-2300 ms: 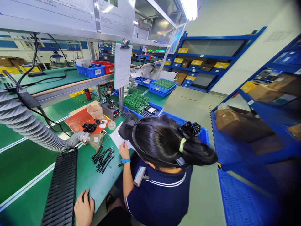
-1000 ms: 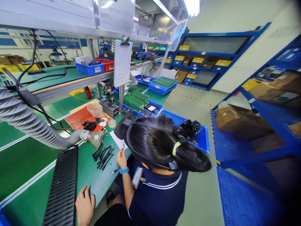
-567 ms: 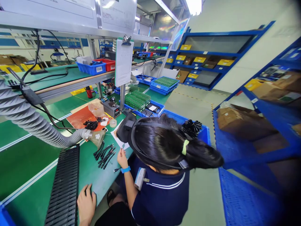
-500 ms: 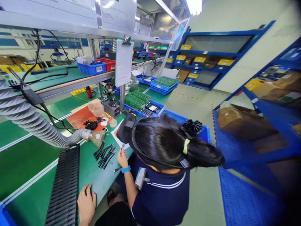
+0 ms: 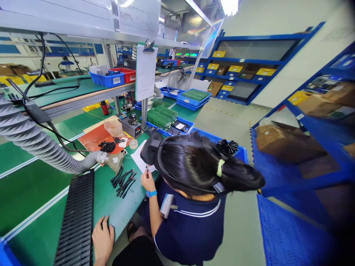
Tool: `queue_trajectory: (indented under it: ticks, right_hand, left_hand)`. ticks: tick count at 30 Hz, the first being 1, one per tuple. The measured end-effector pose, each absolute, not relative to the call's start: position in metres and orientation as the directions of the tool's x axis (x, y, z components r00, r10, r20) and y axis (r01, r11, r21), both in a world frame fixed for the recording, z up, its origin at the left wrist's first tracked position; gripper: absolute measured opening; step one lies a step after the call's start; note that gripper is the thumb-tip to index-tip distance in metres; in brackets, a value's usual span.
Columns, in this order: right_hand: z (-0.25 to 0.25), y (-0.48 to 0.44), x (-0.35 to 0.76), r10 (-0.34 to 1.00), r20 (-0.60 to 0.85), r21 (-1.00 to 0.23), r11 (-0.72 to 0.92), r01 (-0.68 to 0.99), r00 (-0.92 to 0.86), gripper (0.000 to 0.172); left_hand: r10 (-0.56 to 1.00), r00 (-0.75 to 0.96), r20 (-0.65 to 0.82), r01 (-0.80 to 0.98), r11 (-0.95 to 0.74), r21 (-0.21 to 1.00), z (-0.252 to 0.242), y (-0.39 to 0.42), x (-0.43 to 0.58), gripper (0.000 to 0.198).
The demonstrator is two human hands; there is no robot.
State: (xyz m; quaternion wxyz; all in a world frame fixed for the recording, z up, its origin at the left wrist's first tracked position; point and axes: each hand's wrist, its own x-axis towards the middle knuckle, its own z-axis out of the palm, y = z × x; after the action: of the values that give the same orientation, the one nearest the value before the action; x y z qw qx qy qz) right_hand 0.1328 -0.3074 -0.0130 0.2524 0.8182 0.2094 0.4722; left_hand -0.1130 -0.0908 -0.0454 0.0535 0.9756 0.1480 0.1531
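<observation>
My left hand (image 5: 102, 238) rests palm down on the green bench top (image 5: 118, 212), near its front edge. Its fingers are loosely spread and hold nothing. Just to the left of it lies a long black slotted rack (image 5: 74, 218), close to my fingers or touching them; I cannot tell which. My right hand is out of view. Farther up the bench are several short black cables (image 5: 124, 183) in a loose bunch. Beside them a co-worker's hand (image 5: 148, 181), with a blue wristband, pinches a small thing I cannot make out, over a white sheet (image 5: 138, 157).
A co-worker (image 5: 191, 225) in a dark blue shirt sits close on the right. A grey extraction hose (image 5: 50, 142) hangs over the bench at left. Beyond stand a soldering station (image 5: 133, 127), green circuit boards (image 5: 162, 117) and a blue bin (image 5: 242, 155). Blue shelving (image 5: 299, 140) stands right.
The co-worker's head and hand have shifted slightly right and up, and the hand has turned with the small thing. My left hand stays in place on the bench.
</observation>
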Motion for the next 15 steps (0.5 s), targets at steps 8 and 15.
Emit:
queue_trajectory:
  ticks: [8,15]
  right_hand:
    - [-0.0182,-0.3143,0.1344,0.575,0.569,0.47,-0.814,0.341,0.588,0.015]
    - [-0.0225,-0.3154,0.1354,0.541,0.528,0.351,-0.841,0.412,0.654,0.016]
  left_hand:
    - [0.303,0.912,0.277,0.274,-0.951,0.141,-0.0457,-0.0909,-0.1107,0.036]
    - [0.304,0.911,0.279,0.278,-0.952,0.131,-0.0448,-0.0913,-0.1107,0.036]
